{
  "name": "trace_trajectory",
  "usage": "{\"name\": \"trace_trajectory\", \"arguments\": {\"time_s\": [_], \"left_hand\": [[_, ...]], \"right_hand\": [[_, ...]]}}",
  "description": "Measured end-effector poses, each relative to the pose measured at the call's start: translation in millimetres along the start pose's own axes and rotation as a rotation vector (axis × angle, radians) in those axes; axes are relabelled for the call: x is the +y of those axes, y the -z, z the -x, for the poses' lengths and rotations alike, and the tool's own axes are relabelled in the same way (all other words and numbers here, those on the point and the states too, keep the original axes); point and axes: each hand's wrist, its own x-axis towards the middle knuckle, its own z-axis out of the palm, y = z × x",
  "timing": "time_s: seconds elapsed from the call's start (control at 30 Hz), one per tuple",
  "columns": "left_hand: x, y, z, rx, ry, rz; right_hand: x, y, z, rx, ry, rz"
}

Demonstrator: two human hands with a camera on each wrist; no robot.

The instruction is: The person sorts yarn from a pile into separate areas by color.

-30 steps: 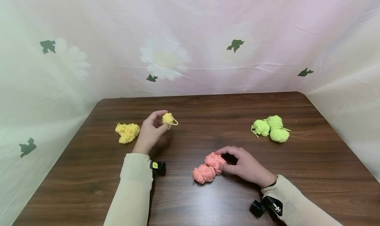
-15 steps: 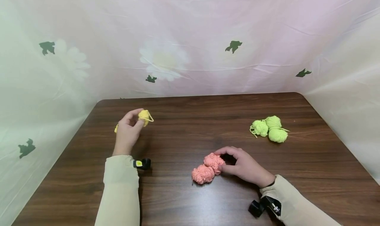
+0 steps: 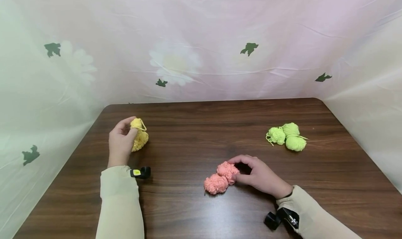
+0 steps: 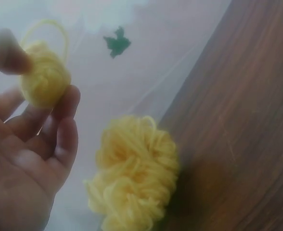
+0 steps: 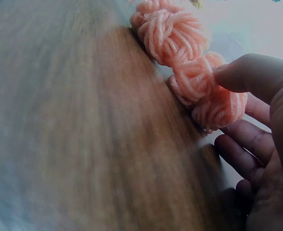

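Observation:
My left hand (image 3: 121, 141) pinches a small yellow yarn ball (image 4: 45, 82) between thumb and fingers, a loop of strand sticking out of it. In the head view that ball overlaps the far side of a looser yellow yarn bundle (image 3: 140, 140) on the table; the left wrist view shows the bundle (image 4: 134, 173) apart from it. At the front middle, two coral yarn balls (image 3: 216, 184) lie side by side, touching. Thumb and fingers of my right hand (image 3: 259, 176) grip the farther coral ball (image 5: 218, 94) from its right side.
Three lime-green yarn balls (image 3: 290, 136) sit together at the back right with loose strand ends. The dark wood table (image 3: 201, 127) ends at a back edge against a pale flowered cloth (image 3: 201, 43), which also hangs along both sides.
My left hand has carried the small yellow ball leftward from the table's middle to the yellow bundle. The right hand stays on the coral ball.

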Motion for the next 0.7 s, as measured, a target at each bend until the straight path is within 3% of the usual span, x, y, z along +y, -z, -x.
{"name": "trace_trajectory", "arguments": {"time_s": [0.5,0.7], "left_hand": [[-11.6,13.9,-5.2,0.203,0.062,0.063],[-15.8,17.9,-6.7,0.273,0.120,0.154]], "right_hand": [[2,0,-0.4,0.000,0.007,0.006],[2,0,-0.2,-0.003,0.012,-0.001]]}}
